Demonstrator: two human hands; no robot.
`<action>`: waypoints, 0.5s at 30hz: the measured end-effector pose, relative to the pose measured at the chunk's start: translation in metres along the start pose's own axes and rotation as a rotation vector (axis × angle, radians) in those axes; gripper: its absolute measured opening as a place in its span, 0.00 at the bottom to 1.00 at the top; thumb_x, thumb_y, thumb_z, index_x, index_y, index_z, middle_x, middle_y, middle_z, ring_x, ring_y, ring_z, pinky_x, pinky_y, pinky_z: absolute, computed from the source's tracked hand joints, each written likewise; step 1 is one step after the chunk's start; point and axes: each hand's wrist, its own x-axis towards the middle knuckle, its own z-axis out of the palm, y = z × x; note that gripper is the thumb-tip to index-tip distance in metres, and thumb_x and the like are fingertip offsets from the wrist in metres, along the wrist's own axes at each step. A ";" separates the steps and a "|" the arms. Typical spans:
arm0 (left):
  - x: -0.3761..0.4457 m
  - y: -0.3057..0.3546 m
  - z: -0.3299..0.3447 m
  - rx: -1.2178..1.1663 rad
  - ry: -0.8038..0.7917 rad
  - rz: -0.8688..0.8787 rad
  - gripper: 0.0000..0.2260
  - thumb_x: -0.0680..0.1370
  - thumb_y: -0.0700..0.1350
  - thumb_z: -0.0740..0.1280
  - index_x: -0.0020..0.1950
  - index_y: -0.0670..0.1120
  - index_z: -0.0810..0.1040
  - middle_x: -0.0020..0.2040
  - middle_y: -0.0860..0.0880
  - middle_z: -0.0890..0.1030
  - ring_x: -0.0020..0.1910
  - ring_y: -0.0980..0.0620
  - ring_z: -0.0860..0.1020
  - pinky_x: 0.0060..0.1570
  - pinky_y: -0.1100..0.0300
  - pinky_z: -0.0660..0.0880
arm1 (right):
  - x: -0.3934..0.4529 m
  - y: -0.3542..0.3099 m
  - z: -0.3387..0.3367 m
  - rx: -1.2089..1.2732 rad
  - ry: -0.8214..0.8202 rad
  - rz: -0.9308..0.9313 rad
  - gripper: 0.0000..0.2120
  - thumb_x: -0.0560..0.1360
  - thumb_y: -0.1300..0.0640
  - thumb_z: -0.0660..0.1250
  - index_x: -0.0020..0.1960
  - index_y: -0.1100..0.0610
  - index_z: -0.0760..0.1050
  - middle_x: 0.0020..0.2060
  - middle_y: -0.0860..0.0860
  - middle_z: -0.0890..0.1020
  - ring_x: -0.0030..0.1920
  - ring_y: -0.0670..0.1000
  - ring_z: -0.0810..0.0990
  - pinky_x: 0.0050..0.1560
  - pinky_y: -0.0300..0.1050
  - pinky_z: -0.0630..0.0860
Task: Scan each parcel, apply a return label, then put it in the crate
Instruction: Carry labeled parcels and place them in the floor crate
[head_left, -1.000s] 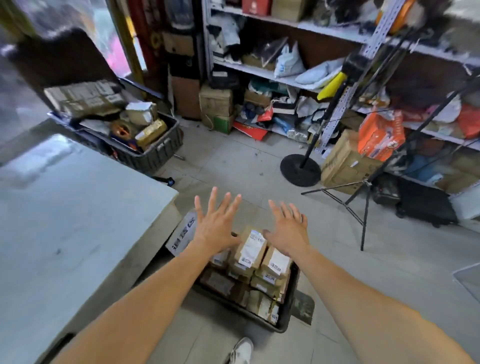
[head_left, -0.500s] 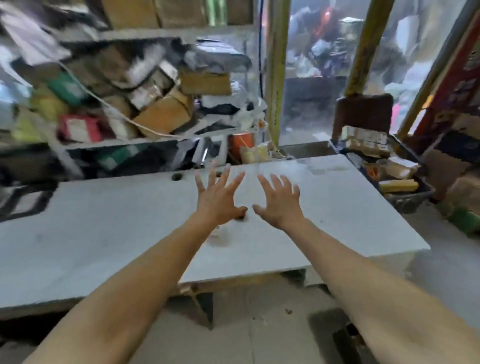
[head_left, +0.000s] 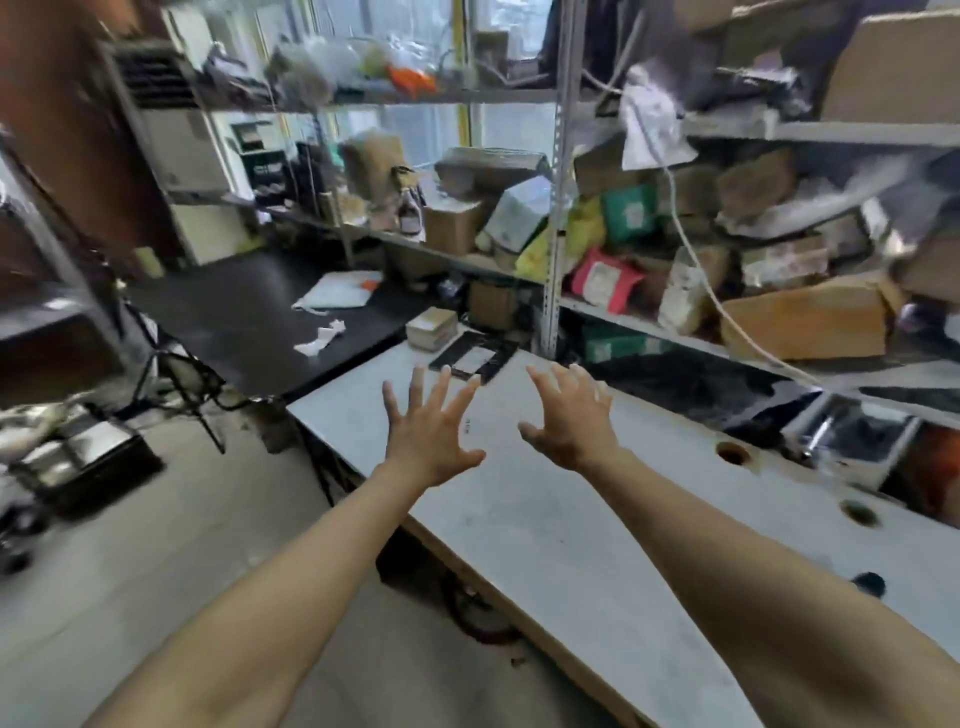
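White table (head_left: 597, 545) now runs rightward; both spread hands stay empty.

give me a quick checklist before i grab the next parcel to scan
1. Left hand free: ok, fingers spread, holding nothing.
2. Right hand free: ok, holding nothing.
3. White table has bare space ahead: ok.
4. Parcel within reach: cannot tell; a small box sits at the table's far end, beyond the fingers.
5. Scanner located: cannot tell; the black flat object is blurred.
6. Crate in view: not ok.
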 end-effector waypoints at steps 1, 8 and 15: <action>0.012 -0.012 0.002 0.008 0.003 -0.028 0.45 0.73 0.68 0.66 0.81 0.61 0.43 0.83 0.49 0.46 0.79 0.40 0.36 0.71 0.29 0.37 | 0.021 -0.005 0.006 0.006 -0.004 -0.019 0.38 0.76 0.40 0.66 0.79 0.46 0.53 0.78 0.54 0.58 0.78 0.59 0.52 0.74 0.64 0.53; 0.106 -0.072 0.017 0.027 0.010 -0.202 0.44 0.73 0.68 0.65 0.81 0.59 0.44 0.83 0.48 0.45 0.79 0.40 0.34 0.71 0.29 0.36 | 0.159 -0.024 0.040 0.031 -0.065 -0.120 0.39 0.75 0.39 0.65 0.80 0.46 0.51 0.79 0.54 0.58 0.79 0.58 0.52 0.75 0.64 0.51; 0.232 -0.137 0.055 -0.015 -0.036 -0.284 0.45 0.72 0.68 0.67 0.81 0.62 0.44 0.83 0.46 0.46 0.79 0.38 0.36 0.71 0.30 0.35 | 0.298 -0.039 0.081 0.058 -0.071 -0.172 0.39 0.75 0.40 0.66 0.80 0.47 0.53 0.78 0.53 0.60 0.78 0.58 0.53 0.75 0.65 0.52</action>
